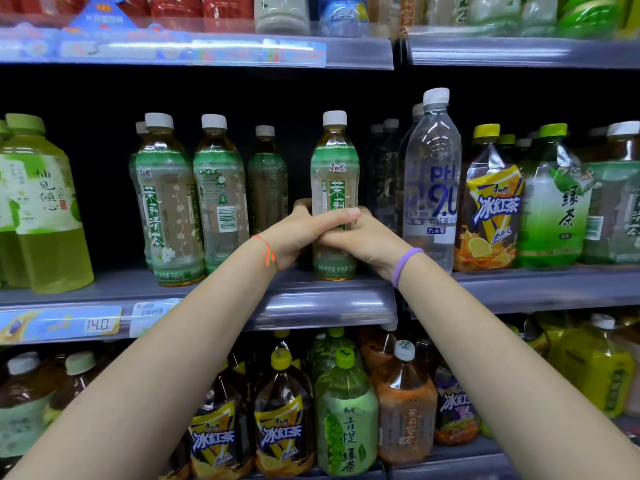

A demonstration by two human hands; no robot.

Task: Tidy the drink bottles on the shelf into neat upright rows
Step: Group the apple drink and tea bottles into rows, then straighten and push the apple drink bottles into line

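Middle shelf [311,289] of a drinks rack, seen from just behind the person tidying it; places are given relative to the held jasmine tea bottle [334,161].

Far left of it stands a large pale-green bottle [45,202], upright at the shelf's front edge. Nearer, two more jasmine tea bottles [169,202] stand side by side; the first faces forward, while the second [220,195] shows its barcode, so that row is upright but not yet uniformly faced. A further bottle [267,174] of the same tea stands set back in the dark, leaving a gap at the front directly left of the held bottle.

The left hand [298,233] and right hand [363,240] meet around the lower half of the held bottle, each grip wrapped about its label from its own side, the left thumb laid across the front. The bottle stands upright, its base on the shelf near the front lip. A two-handed hold of this kind probably serves to square the bottle and turn its label outward.

Immediately right of it is a tall clear water bottle [433,174], leaning slightly. Further right stand an iced tea bottle [491,209] and a green tea bottle [554,202], upright and label-forward.
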